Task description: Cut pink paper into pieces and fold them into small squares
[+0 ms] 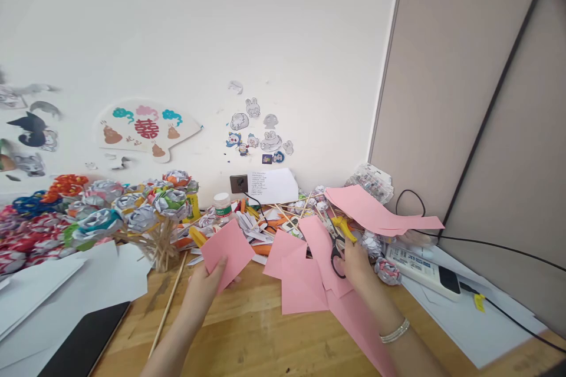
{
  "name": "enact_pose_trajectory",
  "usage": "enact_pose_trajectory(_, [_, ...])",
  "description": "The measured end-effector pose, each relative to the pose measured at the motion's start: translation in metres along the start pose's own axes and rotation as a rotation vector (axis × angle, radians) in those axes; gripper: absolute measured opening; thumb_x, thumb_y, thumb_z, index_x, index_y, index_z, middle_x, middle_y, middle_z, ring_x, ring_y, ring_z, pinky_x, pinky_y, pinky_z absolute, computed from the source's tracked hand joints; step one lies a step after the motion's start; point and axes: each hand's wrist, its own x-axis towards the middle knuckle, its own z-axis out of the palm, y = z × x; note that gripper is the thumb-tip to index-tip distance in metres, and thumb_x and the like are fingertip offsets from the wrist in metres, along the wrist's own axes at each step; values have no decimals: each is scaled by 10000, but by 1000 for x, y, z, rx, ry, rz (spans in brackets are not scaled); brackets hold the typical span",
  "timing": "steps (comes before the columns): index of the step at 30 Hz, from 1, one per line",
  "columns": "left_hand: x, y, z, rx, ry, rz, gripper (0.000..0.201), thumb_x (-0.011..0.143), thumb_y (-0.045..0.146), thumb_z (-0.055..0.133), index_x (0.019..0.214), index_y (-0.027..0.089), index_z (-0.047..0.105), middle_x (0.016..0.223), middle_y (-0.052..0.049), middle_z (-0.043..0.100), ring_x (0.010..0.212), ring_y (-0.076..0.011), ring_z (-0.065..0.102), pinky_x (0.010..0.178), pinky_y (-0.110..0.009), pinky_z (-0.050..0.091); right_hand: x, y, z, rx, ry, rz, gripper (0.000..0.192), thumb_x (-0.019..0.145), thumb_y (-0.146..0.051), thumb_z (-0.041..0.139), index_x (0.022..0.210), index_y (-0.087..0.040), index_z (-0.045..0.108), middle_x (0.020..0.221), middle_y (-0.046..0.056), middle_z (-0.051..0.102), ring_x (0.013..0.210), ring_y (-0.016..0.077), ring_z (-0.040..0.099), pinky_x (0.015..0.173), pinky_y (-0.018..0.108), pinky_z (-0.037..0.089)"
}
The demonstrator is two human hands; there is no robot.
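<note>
My left hand (pixel 206 283) is closed on a pink paper square (pixel 227 253), thumb on top, held above the wooden table. My right hand (pixel 358 265) grips a pair of scissors (pixel 336 256) by the black handles. Their blades point away toward the back of the table. A yellow curved piece (pixel 345 228) shows by the fingers; whether it belongs to the scissors I cannot tell. Under and beside the scissors lie several cut pink paper pieces (pixel 303 288), overlapping. A long pink strip (pixel 367 212) curves over the clutter behind my right hand.
Paper flowers (pixel 141 215) on sticks crowd the left, near white sheets (pixel 39 294) and a dark flat device (pixel 84 341). A lidded jar (pixel 221 205) stands among paper scraps at the back. A white power strip (pixel 420 271) with a black cable lies at right.
</note>
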Motion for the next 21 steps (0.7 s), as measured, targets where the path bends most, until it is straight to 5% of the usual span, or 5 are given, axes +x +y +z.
enact_pose_trajectory(7, [-8,-1,21,-52,-47,-55,209,624,371,599,597,165,582,389,-14,593,412,-205,567,419,-262,410,-13,-19,-17,4,8,-92,199,664,-144,543,836,-169,639,884,154,573,860,286,513,665,337,371])
enact_pose_trajectory(11, [-14,-3,35,-95,-119,-49,234,645,392,577,631,159,577,462,-19,626,436,-193,573,429,-265,426,-24,-35,-15,431,-267,-391,474,631,-239,613,1095,-199,525,1028,97,555,979,257,466,792,324,358])
enact_pose_trajectory(15, [-20,-8,50,-149,-266,-66,348,669,455,536,769,131,613,627,-64,686,546,-217,619,509,-299,470,-34,-48,-5,453,-425,-364,756,492,-280,719,1187,-175,443,1105,114,506,1065,296,382,859,374,314])
enact_pose_trajectory(17, [-21,-14,56,-148,-275,-42,390,662,472,542,810,120,625,736,-95,701,634,-242,637,563,-322,486,-35,-50,-2,481,-414,-363,690,477,-243,722,1126,-171,497,1073,107,517,1051,291,389,860,370,315])
enact_pose_trajectory(21, [-19,-24,64,-168,-253,41,387,644,438,585,856,120,648,941,-101,683,898,-282,602,753,-324,474,-27,-47,2,757,-382,-358,258,599,-151,587,857,-174,598,921,53,584,916,220,501,798,317,367])
